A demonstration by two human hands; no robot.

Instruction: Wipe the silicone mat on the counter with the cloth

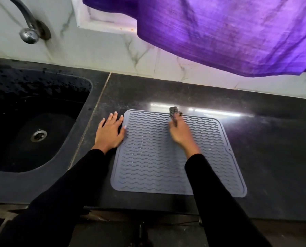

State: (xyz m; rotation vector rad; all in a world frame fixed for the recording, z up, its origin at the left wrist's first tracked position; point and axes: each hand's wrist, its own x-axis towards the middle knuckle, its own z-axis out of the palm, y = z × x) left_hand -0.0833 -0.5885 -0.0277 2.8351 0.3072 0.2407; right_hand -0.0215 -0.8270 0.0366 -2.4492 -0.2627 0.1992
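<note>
Grey silicone mat (pixel 166 157), no writing legible: right hand (pixel 179 134) grips dark cloth (pixel 173 113); left hand (pixel 111 132) flat, open-fingered.

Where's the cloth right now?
In the head view the cloth is gripped in the right hand at the far edge of the silicone mat, right of the left hand.

A single wide-angle head-worn camera looks forward and steeply down at the counter (pixel 255 139) from close above, its frame spanning sink (pixel 9 180) to wall (pixel 98 56).
</note>
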